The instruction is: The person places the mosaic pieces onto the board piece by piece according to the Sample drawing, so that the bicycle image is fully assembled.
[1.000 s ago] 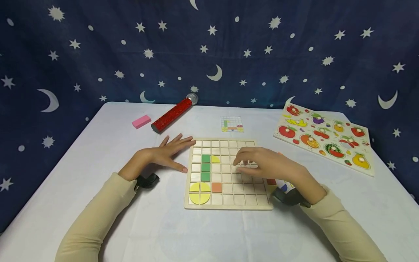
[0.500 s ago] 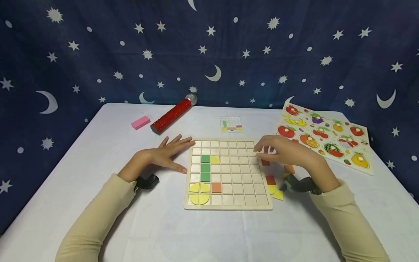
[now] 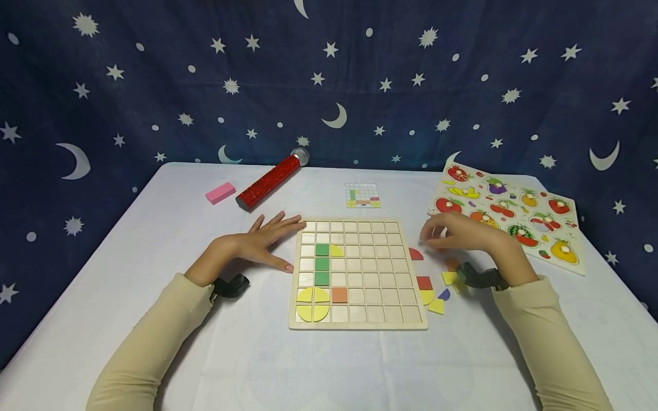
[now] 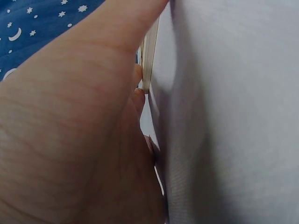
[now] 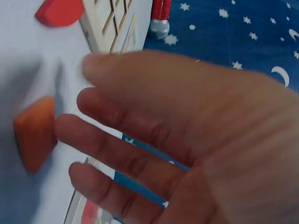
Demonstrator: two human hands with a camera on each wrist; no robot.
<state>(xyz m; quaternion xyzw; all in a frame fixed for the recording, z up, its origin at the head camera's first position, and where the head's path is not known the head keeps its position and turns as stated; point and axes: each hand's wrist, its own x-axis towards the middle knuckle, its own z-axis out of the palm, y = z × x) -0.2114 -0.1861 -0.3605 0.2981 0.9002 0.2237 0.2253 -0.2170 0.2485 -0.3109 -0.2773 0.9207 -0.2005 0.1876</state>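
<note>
My left hand (image 3: 259, 242) lies spread on the table, fingertips and thumb right at the left edge of a wooden grid board (image 3: 377, 283). On the board sit green square tiles (image 3: 322, 264), yellow quarter-circle tiles (image 3: 305, 313) and one orange square tile (image 3: 340, 295). Beyond the board's right side hovers my right hand (image 3: 460, 233), its fingers loosely bent with nothing between them. Near its fingertips in the right wrist view lies an orange tile (image 5: 36, 135). A red rounded tile (image 3: 415, 254) rests beside the board.
A red square tile (image 3: 424, 283), yellow tiles (image 3: 436, 307) and a blue tile (image 3: 444, 295) lie right of the board. Behind are a patterned card (image 3: 362, 195), a red microphone (image 3: 269, 182), a pink block (image 3: 220, 193) and a fruit puzzle (image 3: 545, 224).
My right hand has moved right, from above the board to beyond its right edge, uncovering the loose tiles there. The left hand has stayed in place.
</note>
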